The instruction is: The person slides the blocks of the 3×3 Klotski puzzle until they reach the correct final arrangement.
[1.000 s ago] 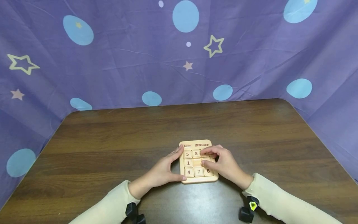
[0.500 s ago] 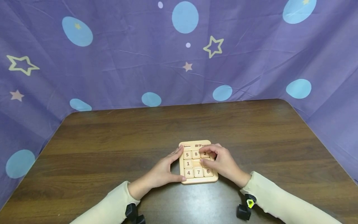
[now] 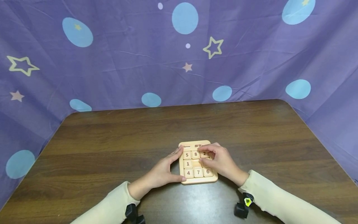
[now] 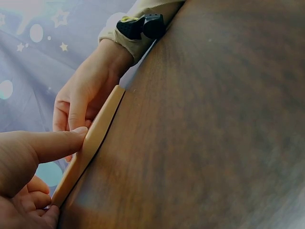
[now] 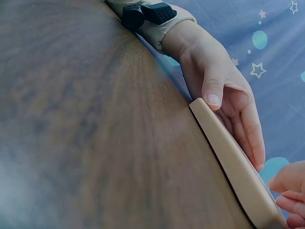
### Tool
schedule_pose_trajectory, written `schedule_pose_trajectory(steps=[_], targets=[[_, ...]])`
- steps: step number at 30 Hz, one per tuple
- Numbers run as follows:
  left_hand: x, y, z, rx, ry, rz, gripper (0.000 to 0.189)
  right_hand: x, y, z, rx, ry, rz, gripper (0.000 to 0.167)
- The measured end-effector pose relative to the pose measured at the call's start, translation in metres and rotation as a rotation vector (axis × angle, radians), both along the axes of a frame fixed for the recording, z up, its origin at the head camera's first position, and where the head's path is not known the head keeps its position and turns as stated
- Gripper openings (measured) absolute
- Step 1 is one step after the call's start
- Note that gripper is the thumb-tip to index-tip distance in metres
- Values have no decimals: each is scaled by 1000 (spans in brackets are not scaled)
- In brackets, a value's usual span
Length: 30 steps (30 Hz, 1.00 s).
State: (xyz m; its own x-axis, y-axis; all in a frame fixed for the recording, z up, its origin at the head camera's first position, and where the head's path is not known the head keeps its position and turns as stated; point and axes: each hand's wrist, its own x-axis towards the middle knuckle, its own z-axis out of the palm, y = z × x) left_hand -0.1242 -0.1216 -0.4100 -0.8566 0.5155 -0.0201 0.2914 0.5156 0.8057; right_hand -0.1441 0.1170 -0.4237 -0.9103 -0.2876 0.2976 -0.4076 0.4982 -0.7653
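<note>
We see tile-sliding apparently under way on a number board [image 3: 199, 180] lying flat on the desk [image 3: 112, 140], well short of its far edge. The left hand [image 3: 163, 169], spread wide, braces the board's left edge; the right hand [image 3: 223, 160] arches over the right-column tiles [image 3: 204, 154], its grip narrow, though we cannot tell whether it pinches one. The next move, we judge, calls for easing one neatly into the board's bare centre.

The left sleeve [image 3: 110, 203] and right sleeve [image 3: 279, 199] are pale cream, slightly creased. Black, blocky gadgets [image 3: 241, 210] sit at the cuffs [image 3: 246, 183], the right one bearing a bright yellow mark [image 3: 247, 202].
</note>
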Motion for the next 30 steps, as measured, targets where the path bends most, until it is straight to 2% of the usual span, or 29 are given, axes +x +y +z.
schedule_pose_trajectory(steps=[15, 30], targets=[[1, 1, 2, -14, -13, 6, 96, -2, -1, -2, 2, 7, 37, 30], [0, 0, 0, -17, -8, 4, 96, 5, 6, -1, -6, -14, 84, 22]])
